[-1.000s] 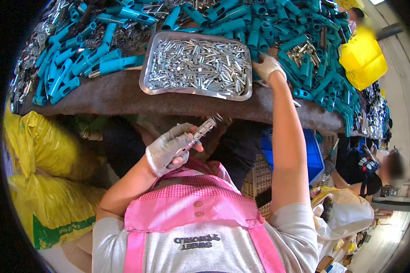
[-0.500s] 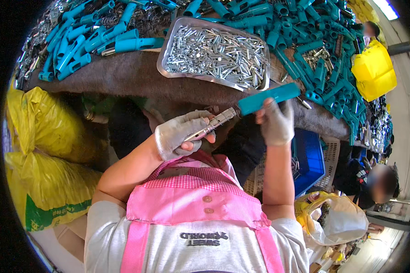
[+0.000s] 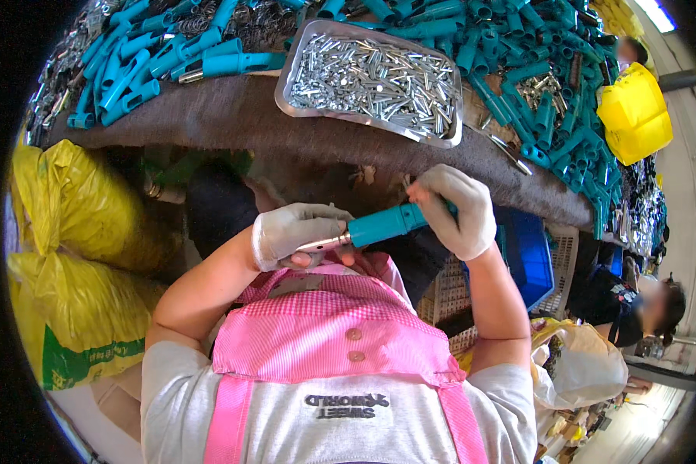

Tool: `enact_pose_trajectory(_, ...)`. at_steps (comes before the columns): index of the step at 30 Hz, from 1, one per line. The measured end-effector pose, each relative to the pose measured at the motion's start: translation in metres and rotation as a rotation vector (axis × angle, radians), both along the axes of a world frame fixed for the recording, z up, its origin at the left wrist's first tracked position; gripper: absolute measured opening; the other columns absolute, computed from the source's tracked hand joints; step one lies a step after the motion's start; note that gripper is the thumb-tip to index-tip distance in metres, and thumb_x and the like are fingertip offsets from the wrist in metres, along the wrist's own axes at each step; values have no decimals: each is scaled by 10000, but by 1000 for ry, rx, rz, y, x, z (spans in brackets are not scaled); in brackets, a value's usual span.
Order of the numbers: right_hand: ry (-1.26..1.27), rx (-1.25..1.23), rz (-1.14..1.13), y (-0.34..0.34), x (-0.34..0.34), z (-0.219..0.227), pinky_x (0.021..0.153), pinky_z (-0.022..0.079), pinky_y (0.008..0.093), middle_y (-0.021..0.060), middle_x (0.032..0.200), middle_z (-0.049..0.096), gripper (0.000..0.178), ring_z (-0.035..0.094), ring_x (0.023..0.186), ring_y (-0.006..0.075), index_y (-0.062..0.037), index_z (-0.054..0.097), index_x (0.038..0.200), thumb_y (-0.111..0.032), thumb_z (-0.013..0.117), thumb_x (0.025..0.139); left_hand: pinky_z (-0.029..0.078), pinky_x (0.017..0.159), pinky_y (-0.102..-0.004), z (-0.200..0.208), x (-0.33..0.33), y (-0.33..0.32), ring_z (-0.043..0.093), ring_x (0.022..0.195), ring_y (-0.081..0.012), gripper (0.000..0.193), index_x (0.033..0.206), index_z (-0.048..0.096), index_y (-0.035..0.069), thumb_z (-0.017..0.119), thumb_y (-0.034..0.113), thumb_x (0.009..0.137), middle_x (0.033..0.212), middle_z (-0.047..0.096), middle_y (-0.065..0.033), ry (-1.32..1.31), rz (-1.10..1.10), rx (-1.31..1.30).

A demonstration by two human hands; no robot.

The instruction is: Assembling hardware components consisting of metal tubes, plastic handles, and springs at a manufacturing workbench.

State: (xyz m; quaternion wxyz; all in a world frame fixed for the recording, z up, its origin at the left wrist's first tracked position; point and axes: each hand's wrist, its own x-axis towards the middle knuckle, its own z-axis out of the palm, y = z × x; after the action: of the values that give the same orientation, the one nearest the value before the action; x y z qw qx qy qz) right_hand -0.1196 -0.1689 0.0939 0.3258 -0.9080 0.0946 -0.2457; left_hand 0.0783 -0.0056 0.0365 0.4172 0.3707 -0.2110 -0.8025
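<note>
My left hand (image 3: pixel 298 236), in a pale work glove with bare fingertips, is closed around a silvery metal shaft (image 3: pixel 325 244). A teal plastic tube (image 3: pixel 387 225) now sits over the shaft's far part, so most of the shaft is hidden inside it. Pointing right and slightly upward, the two lie just above my pink apron. At the tube's right end is my gloved right hand (image 3: pixel 460 209), its fingertips pinched together beside the tube. Something small may stick up from that pinch, too small to name.
A metal tray (image 3: pixel 371 131) of small silvery pins stands on the brown-covered bench edge (image 3: pixel 209 116). Teal tubes (image 3: pixel 131 73) are heaped around it. Yellow sacks (image 3: pixel 85 309) stand at left; a blue bin (image 3: pixel 530 263) and a person (image 3: pixel 634 305) are at right.
The teal tube has slid down over the metal shaft toward my left hand. My right hand has let go its wrap of the tube and pinches near its end.
</note>
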Motion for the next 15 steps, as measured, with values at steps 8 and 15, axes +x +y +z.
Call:
enact_pose_trajectory(8, 648, 821, -109, 10, 8, 10, 409, 367, 208, 24, 698, 589, 358, 443, 429, 60, -6, 620, 983, -270, 378, 965, 312, 384, -170, 2, -1, 5, 380, 488, -31, 413, 1107, 578, 26, 481, 389, 935, 829, 633, -60, -191, 58, -59)
enact_pose_trajectory(15, 874, 981, -184, 8, 12, 9, 407, 373, 193, 38, 829, 637, 352, 443, 439, 52, 1, 596, 1077, -255, 379, 970, 318, 377, -192, -5, -9, 7, 389, 466, -50, 398, 1111, 592, 50, 484, 389, 934, 710, 568, -25, -297, 96, -55)
